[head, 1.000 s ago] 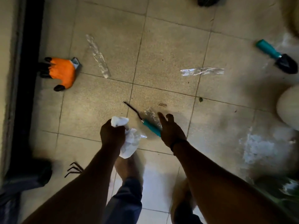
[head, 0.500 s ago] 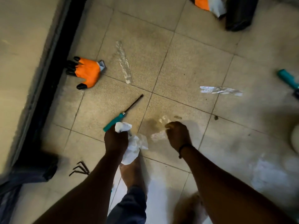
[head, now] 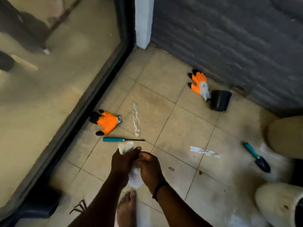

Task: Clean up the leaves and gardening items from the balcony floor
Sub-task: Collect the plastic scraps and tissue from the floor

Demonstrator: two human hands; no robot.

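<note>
My left hand [head: 122, 162] grips a crumpled white plastic bag [head: 135, 179], whose top pokes out above my fist. My right hand [head: 149, 167] is pressed against the left one, fingers curled on the same bag. Just beyond my hands a teal-handled weeder [head: 121, 139] lies on the tiled floor. An orange glove [head: 107, 122] lies by the door track, and a second orange glove [head: 199, 84] by the grey wall. Two clear plastic wrappers lie flat, one [head: 136, 118] near the first glove, the other [head: 204, 151] to the right. A teal trowel [head: 256, 157] lies further right.
A small black pot [head: 219, 100] stands by the wall. Pale round planters [head: 285, 136] [head: 278, 203] crowd the right edge. A black hand rake [head: 78, 208] lies low left beside a dark object. A glass door and its black track [head: 91, 102] run along the left. My bare foot [head: 127, 208] is below my hands.
My right hand picked up the clear wrapper piece from the floor and came to the left hand at the bag. The view tilted up, showing the wall, second glove and pot.
</note>
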